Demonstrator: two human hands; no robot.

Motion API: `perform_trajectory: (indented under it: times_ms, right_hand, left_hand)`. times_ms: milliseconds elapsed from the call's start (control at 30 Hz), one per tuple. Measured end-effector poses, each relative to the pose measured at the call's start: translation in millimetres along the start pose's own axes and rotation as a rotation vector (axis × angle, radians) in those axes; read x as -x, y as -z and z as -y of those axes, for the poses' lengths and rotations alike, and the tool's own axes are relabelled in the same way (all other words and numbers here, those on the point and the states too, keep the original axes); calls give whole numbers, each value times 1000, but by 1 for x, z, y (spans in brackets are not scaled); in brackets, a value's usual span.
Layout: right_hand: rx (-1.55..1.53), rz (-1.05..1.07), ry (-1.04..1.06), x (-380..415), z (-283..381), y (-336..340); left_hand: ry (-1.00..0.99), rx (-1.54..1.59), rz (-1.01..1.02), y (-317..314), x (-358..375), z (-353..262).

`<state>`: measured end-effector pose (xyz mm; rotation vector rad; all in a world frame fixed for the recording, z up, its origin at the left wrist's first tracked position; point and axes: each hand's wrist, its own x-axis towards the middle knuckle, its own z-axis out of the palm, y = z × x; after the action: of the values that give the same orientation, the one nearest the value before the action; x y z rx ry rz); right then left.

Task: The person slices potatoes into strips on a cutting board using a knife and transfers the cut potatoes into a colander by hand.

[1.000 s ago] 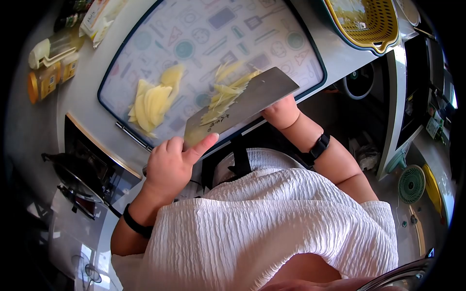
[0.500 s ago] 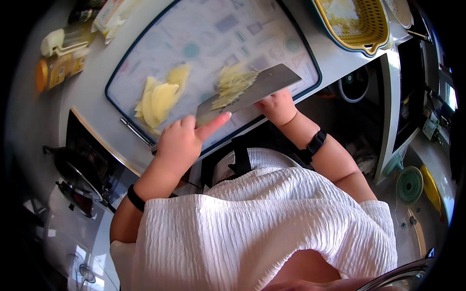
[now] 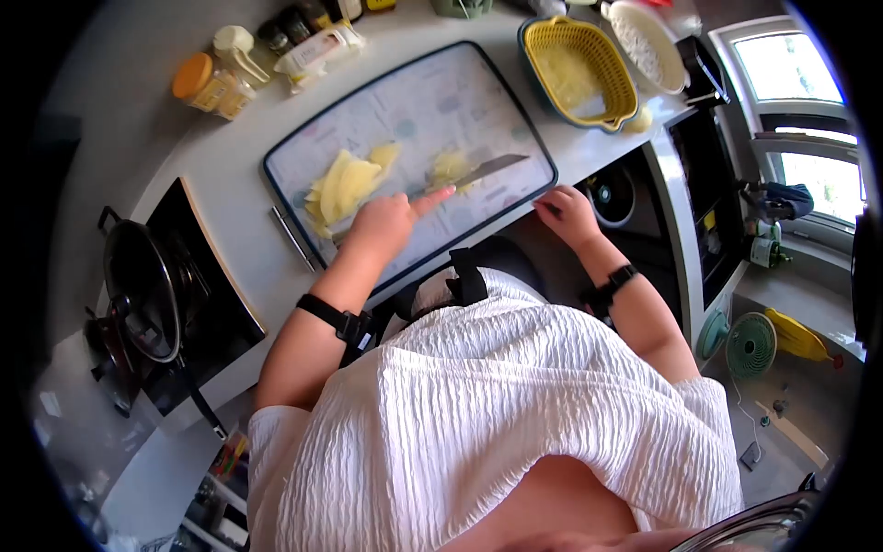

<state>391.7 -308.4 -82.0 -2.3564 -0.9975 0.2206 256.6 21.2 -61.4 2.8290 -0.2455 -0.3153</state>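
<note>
My left hand (image 3: 386,226) is closed round the handle of a cleaver, with its index finger stretched along the blade. The cleaver blade (image 3: 498,167) is tilted over the cutting board (image 3: 460,78), its tip toward the right. Next to the blade lies a small heap of thin potato shreds (image 3: 449,166). Left of them, a fan of pale yellow potato slices (image 3: 345,189) rests on the board, close to my left hand. My right hand (image 3: 572,217) is at the board's lower right edge, apart from the blade, fingers loosely bent with a gap to the thumb.
A yellow colander in a dark basin (image 3: 602,115) stands at the back right, holding pale shreds. Beside it is a white bowl (image 3: 676,74). Jars and packets, including an orange-lidded jar (image 3: 193,75), line the back left. A lidded pan (image 3: 138,285) sits on the left hob.
My right hand has moved away from the cleaver to the right. The blade has turned from flat to more edge-on over the shreds. The view has shifted and takes in more of the counter.
</note>
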Motion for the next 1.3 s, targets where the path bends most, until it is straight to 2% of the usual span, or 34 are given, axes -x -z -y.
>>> perform_trajectory:
  times_ms: [67,200,267,367,433,533,633,700,800,900,1000,1133,1233,1300]
  right_hand:
    - [81,-55,46,7,-2,29]
    - [-1,10,-70,-23,10,54]
    - [-14,45,60,-57,21,54]
    - [-11,320,147,-119,45,43]
    - [45,493,265,-159,49,20]
    - [119,697,334,-199,51,-20]
    - [121,817,238,-211,50,-51]
    - [166,839,270,-216,44,-67]
    - [241,855,335,-225,33,-82]
    - [370,862,390,-226,31,-81]
    - [448,901,382,-222,40,-79]
    - [568,908,423,-214,51,-77]
    - [449,863,468,-208,49,-68]
    - [475,866,449,-206,49,-69]
  left_hand:
    - [-2,-12,1,-2,2,-3]
    - [5,-23,65,8,3,-8]
    - [3,-17,11,2,3,-8]
    - [22,13,14,3,4,-10]
    - [54,29,41,5,4,-12]
    - [108,61,83,11,6,-18]
    - [136,124,71,8,5,-15]
    - [141,184,37,7,3,-15]
    - [285,342,167,20,1,-22]
    - [321,330,165,33,3,-29]
    - [339,366,30,16,3,-27]
    - [272,282,102,15,2,-25]
    - [290,287,135,22,1,-26]
    - [284,271,146,24,2,-27]
